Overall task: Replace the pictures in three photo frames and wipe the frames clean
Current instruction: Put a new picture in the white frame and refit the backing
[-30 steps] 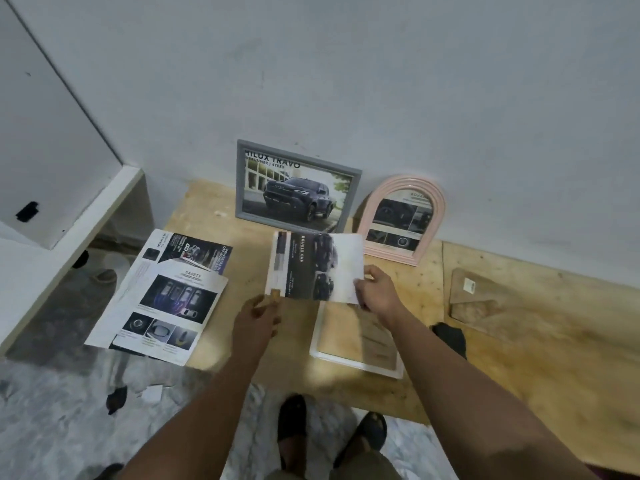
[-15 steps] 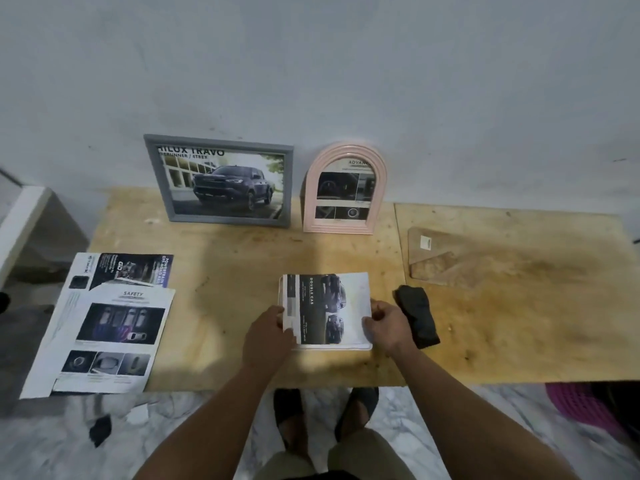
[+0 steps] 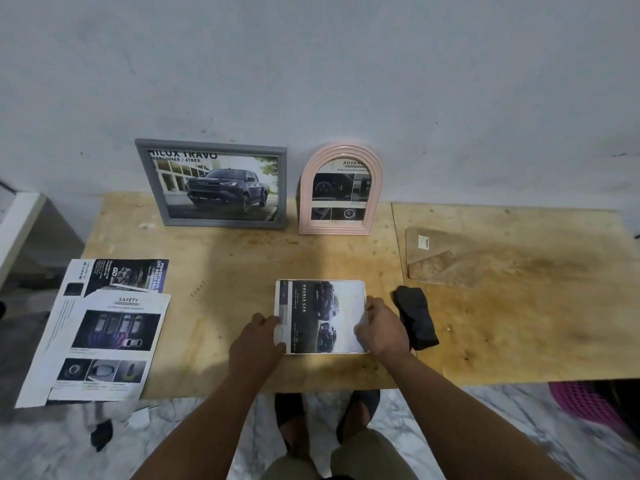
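The white-edged frame lies flat near the front edge of the plywood bench, a "DOUBLE CAR" picture on it; whether the picture sits inside the frame or only on top cannot be told. The left hand covers the frame's near-left corner, fingers curled on its edge; the right hand grips its right edge, hiding that side. Just right of the frame, beside the right hand, lies a black cloth. Behind the frame, against the wall, lean a grey frame with a truck picture and a pink arched frame. Left of the frame, brochure sheets overhang the bench's front edge. Far right of it lies a brown backing board, with bare bench beyond.
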A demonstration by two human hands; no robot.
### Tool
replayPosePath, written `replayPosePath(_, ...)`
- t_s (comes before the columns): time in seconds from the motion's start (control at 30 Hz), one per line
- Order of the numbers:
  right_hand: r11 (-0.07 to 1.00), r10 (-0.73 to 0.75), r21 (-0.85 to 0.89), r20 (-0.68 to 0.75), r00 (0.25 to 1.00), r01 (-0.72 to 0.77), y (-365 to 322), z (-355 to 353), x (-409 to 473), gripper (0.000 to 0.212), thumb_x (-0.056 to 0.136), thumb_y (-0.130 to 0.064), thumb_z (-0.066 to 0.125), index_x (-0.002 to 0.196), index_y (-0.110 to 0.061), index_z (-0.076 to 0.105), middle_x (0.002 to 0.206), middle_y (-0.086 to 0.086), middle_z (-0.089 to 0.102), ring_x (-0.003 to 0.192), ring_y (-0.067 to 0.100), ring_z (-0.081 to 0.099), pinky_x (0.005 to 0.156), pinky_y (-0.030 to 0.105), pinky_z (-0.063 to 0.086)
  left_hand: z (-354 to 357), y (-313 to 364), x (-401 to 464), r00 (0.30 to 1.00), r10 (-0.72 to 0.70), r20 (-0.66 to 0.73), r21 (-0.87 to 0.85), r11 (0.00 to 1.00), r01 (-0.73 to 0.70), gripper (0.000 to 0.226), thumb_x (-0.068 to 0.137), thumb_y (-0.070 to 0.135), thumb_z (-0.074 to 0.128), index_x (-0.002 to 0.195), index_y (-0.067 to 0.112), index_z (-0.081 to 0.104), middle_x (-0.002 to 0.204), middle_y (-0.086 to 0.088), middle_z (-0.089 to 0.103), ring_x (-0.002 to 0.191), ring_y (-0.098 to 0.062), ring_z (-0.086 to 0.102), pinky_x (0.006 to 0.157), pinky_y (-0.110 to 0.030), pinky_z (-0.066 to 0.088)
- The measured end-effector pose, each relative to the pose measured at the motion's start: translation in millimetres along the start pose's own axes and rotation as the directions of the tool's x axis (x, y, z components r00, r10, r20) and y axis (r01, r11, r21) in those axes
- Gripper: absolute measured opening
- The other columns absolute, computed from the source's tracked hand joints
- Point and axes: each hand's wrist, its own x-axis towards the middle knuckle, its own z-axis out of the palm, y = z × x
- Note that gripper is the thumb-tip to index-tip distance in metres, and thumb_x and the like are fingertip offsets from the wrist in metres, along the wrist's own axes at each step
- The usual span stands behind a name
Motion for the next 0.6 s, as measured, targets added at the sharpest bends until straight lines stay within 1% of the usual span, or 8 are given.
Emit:
replayPosePath(0.1,0.981,-0.135,-0.144,-0.02,0.991,0.131,-3.4,-1.9,-2.6,0.052,0.085,-0.033,0.065,0.133,-0.031,0.044,0.128,-0.001,0.049,0.114,0.027,0.054,0.08,0.04,0.054,1.1,-3.7,1.2,0.995,0.083,-0.051,0.089,0.993,-0.078,0.049,0.084,0.044,0.071,0.129,0.027,0.061,0.126,0.0,0.051,0.111,-0.023,0.054,0.077,-0.035,0.054)
replayPosePath(0.17,0.913,-0.311,-0.274,0.017,0.95,0.304,-7.0,-0.4,-4.3,0.055,0.09,-0.04,0.06,0.142,-0.033,0.043,0.141,0.001,0.043,0.128,0.028,0.046,0.095,0.042,0.049,3.0,-7.1,2.2,0.985,0.16,-0.07,0.145,0.978,-0.148,0.048,0.079,0.045,0.076,0.121,0.025,0.068,0.13,-0.005,0.056,0.114,-0.031,0.058,0.08,-0.042,0.055)
replayPosePath(0.23,0.835,-0.403,-0.35,0.137,0.905,0.424,-11.8,3.2,-4.8,0.061,0.097,-0.048,0.051,0.154,-0.034,0.034,0.162,0.002,0.026,0.15,0.029,0.027,0.115,0.046,0.035,5.2,-7.2,3.8,0.975,0.214,-0.058,0.195,0.96,-0.199,0.053,0.08,0.047,0.073,0.127,0.023,0.066,0.146,-0.009,0.053,0.13,-0.035,0.054,0.093,-0.05,0.052)
replayPosePath(0.3,0.766,-0.402,-0.427,0.265,0.876,0.481,-15.8,8.9,-4.5,0.066,0.101,-0.053,0.043,0.16,-0.034,0.021,0.172,0.003,0.004,0.158,0.026,0.002,0.124,0.051,0.018,7.0,-2.4,4.3,0.972,0.235,0.024,0.227,0.945,-0.234,0.062,0.09,0.048,0.058,0.145,0.022,0.051,0.164,-0.008,0.029,0.151,-0.03,0.029,0.113,-0.051,0.037)
replayPosePath(0.37,0.731,-0.351,-0.485,0.334,0.875,0.479,-16.7,14.9,-4.9,0.069,0.101,-0.054,0.04,0.162,-0.033,0.014,0.172,0.006,-0.003,0.158,0.028,-0.005,0.125,0.055,0.013,7.5,1.4,6.3,0.966,0.232,0.113,0.246,0.936,-0.254,0.067,0.097,0.049,0.046,0.157,0.021,0.031,0.17,-0.005,0.005,0.157,-0.023,0.004,0.123,-0.048,0.018)
replayPosePath(0.4,0.732,-0.323,-0.499,0.346,0.881,0.464,-15.2,17.7,-5.0,0.07,0.101,-0.055,0.04,0.162,-0.033,0.013,0.172,0.007,-0.004,0.158,0.029,-0.006,0.124,0.057,0.012,5.8,3.7,6.7,0.963,0.234,0.131,0.263,0.929,-0.261,0.069,0.099,0.049,0.043,0.159,0.021,0.025,0.17,-0.005,-0.001,0.157,-0.022,-0.002,0.124,-0.047,0.014)
replayPosePath(0.5,0.746,-0.286,-0.504,0.347,0.893,0.435,-9.8,21.9,-4.4,0.075,0.098,-0.058,0.04,0.162,-0.031,0.011,0.172,0.007,-0.007,0.158,0.029,-0.01,0.124,0.059,0.01,2.2,6.8,6.4,0.959,0.234,0.161,0.29,0.917,-0.272,0.07,0.1,0.05,0.041,0.16,0.02,0.021,0.17,-0.006,-0.005,0.157,-0.023,-0.005,0.125,-0.046,0.011)
replayPosePath(0.6,0.766,-0.292,-0.471,0.351,0.89,0.437,-10.0,19.7,-2.6,0.076,0.097,-0.059,0.042,0.162,-0.032,0.014,0.172,0.005,-0.007,0.158,0.028,-0.01,0.124,0.06,0.008,2.0,4.5,6.0,0.962,0.235,0.141,0.292,0.918,-0.267,0.069,0.098,0.049,0.044,0.159,0.022,0.026,0.17,-0.005,0.001,0.157,-0.023,-0.001,0.124,-0.046,0.014)
